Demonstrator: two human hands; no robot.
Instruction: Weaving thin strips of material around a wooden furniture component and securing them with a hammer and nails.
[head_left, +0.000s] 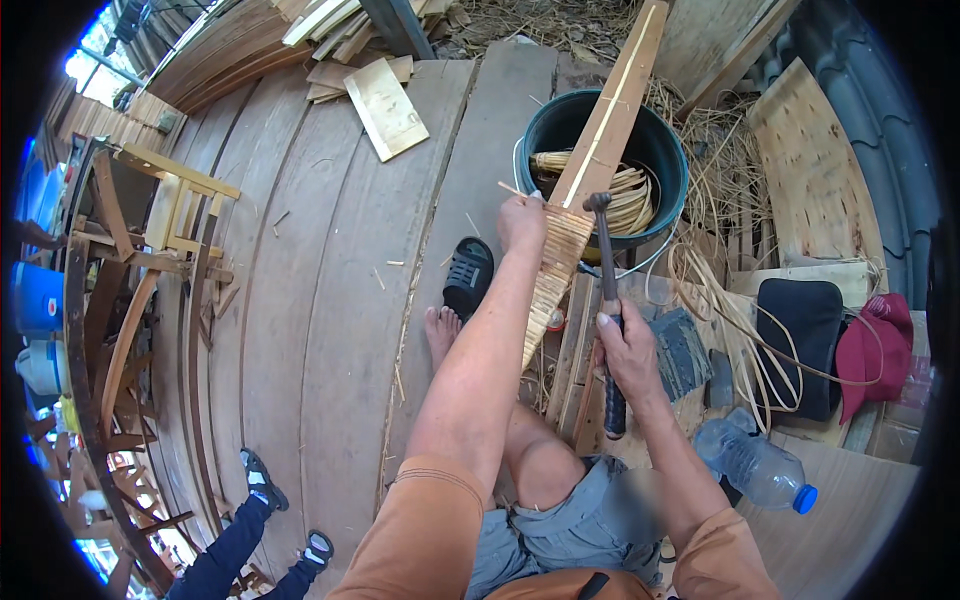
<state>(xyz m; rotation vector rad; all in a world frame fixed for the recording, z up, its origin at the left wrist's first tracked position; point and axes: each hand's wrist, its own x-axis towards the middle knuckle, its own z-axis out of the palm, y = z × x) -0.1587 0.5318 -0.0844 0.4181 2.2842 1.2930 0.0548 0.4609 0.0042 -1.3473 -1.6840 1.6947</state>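
A long, tapering wooden board (612,125) slants up from near my knees over a bucket, a pale strip running along its middle. Its lower part is covered by a wrapping of light cane strips (552,268). At the upper edge of that wrapping, my left hand (522,222) is closed, pinching a thin cane strip (511,188) whose end sticks out. My right hand (630,350) grips the dark handle of a hammer (609,265). The hammer stands nearly upright, its head beside the board's right edge, close to the wrapping.
The dark teal bucket (672,150) holds coiled cane (632,200) under the board. Loose cane strips (705,300), a maroon cap (876,345) and a plastic bottle (755,465) lie at right. A black sandal (468,278) sits by my foot. Another person's legs (235,535) show at lower left.
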